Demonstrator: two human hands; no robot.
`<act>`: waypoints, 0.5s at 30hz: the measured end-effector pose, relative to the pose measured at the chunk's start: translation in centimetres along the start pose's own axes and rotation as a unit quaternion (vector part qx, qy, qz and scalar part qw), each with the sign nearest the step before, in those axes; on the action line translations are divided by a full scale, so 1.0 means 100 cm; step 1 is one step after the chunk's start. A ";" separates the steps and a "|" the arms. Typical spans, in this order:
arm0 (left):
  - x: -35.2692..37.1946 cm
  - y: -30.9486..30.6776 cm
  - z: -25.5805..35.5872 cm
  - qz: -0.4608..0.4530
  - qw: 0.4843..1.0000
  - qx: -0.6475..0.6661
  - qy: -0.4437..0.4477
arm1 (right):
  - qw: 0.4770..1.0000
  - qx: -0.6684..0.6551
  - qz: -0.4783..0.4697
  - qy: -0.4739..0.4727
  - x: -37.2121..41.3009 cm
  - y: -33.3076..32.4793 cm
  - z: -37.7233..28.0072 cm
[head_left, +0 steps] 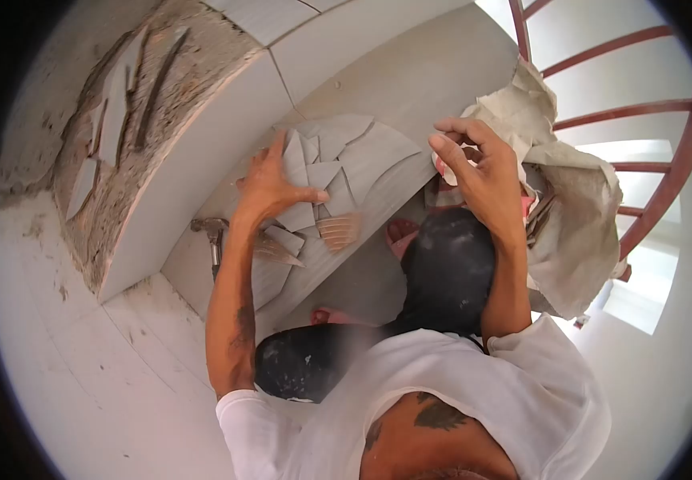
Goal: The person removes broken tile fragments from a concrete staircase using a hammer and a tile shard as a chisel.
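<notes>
Broken pale tile pieces (354, 172) lie in an overlapping heap on the tiled step in front of me. My left hand (270, 182) is on the heap's left side, thumb and fingers spread around a long shard (296, 164). Whether it bears any of that shard's weight cannot be told. My right hand (486, 172) is raised beside an open sack (570, 208), fingers curled and apart, with nothing seen between them. A ribbed reddish-brown shard (338, 232) rests at the heap's near edge. The hammer (212, 232) lies left of the heap, partly behind my left forearm.
Long shards (114, 112) and a dark strip (160, 88) lie on rough exposed mortar (190, 56) at the upper left. A red metal railing (674, 168) curves along the right. My knees are below the step's edge.
</notes>
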State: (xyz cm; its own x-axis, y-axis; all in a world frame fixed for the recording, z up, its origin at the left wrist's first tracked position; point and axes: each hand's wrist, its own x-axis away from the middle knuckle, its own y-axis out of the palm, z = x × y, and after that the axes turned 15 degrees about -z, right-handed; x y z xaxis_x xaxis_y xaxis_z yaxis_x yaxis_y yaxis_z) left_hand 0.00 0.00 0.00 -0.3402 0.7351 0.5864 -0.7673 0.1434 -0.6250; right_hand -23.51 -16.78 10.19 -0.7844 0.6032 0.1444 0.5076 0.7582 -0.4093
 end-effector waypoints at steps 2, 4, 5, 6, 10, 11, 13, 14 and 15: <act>-0.007 -0.003 -0.018 0.004 0.996 0.048 0.071 | 1.000 -0.029 -0.002 0.010 0.017 0.000 -0.009; -0.013 -0.010 -0.035 -0.024 0.995 0.075 0.069 | 0.992 -0.109 -0.009 0.054 0.027 0.004 0.014; -0.014 -0.012 -0.036 -0.032 0.991 0.100 0.078 | 0.988 -0.133 -0.010 0.073 0.037 0.002 0.013; -0.020 -0.016 -0.030 -0.035 0.992 0.080 0.088 | 0.981 -0.172 -0.013 0.091 0.042 0.001 0.006; -0.023 -0.017 -0.014 -0.057 0.992 -0.035 0.108 | 0.990 -0.113 -0.030 0.073 0.064 -0.001 -0.003; -0.025 -0.017 -0.009 -0.057 0.989 -0.072 0.116 | 0.987 -0.138 -0.019 0.077 0.070 -0.001 0.001; -0.028 -0.019 -0.008 -0.071 0.988 -0.058 0.122 | 0.979 -0.187 0.005 0.085 0.082 -0.003 0.008; -0.030 -0.021 -0.007 -0.080 0.987 -0.050 0.129 | 0.976 -0.190 0.015 0.102 0.084 -0.003 0.008; -0.032 -0.022 -0.007 -0.084 0.987 -0.041 0.131 | 0.975 -0.187 0.025 0.120 0.085 -0.006 0.005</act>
State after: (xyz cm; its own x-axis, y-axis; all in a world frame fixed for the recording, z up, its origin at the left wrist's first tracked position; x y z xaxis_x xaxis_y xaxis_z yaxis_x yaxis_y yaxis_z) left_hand 3.12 -2.18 -0.85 -0.0515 0.8404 0.5395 -0.7502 0.3240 -0.5764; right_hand -30.67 -12.21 11.20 -0.6729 0.6477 0.3573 0.6723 0.7370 -0.0696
